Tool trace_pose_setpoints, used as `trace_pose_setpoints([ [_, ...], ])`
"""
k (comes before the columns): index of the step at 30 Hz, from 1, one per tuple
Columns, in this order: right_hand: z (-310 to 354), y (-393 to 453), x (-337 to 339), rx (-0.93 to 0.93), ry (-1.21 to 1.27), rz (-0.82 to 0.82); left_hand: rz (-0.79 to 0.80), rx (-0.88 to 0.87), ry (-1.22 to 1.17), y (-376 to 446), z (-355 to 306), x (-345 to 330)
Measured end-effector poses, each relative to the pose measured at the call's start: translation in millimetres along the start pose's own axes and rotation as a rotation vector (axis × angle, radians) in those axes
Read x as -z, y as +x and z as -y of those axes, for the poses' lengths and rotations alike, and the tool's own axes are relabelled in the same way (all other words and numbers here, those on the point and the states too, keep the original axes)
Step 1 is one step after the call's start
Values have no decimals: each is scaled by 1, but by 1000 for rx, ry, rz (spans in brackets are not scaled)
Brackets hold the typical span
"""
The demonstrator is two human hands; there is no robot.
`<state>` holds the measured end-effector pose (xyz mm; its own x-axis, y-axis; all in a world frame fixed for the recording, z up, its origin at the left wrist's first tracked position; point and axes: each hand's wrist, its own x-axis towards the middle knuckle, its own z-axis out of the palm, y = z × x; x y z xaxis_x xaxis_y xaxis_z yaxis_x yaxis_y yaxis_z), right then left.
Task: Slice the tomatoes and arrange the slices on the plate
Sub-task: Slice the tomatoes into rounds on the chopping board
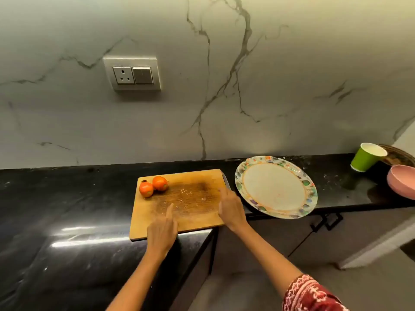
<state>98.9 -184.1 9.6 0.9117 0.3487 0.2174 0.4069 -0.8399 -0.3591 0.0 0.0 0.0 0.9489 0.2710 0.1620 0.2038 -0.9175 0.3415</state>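
Two hands over the board from where I'm watching. My left hand (162, 232) has its index finger stretched out onto the cutting board (179, 203), the other fingers curled in, its grip holding nothing. My right hand (231, 209) sits at the board's right edge, on the knife (225, 179) lying there; can't tell if its grip has closed on the handle. Both tomatoes (153, 186) are whole, touching each other at the board's far left corner. Patterned plate (276, 187) is just right of the board on the black table (67, 198), nothing on it. Green cup (366, 157) and pink bowl (402, 184) further right.
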Motion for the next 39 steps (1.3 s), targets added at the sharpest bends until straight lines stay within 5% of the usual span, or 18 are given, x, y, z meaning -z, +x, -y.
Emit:
trace_pose_setpoints([
  [5, -30, 9, -5, -319, -86, 13, -30, -32, -18, 14, 4, -6],
  [15, -32, 37, -11, -430, -215, 143, -82, 16, -101, 47, 24, -9],
  [24, -18, 63, 5, -425, 36, 145, -227, 28, -121, 67, 44, 8],
  [28, 0, 85, 2, -394, 247, 274, -253, -76, 20, 94, 55, 9],
  [34, 17, 110, -9, -382, 659, 429, -17, 143, 243, 129, 71, 3],
  [39, 8, 116, -14, -336, 774, 513, 225, 114, 311, 145, 69, 10],
])
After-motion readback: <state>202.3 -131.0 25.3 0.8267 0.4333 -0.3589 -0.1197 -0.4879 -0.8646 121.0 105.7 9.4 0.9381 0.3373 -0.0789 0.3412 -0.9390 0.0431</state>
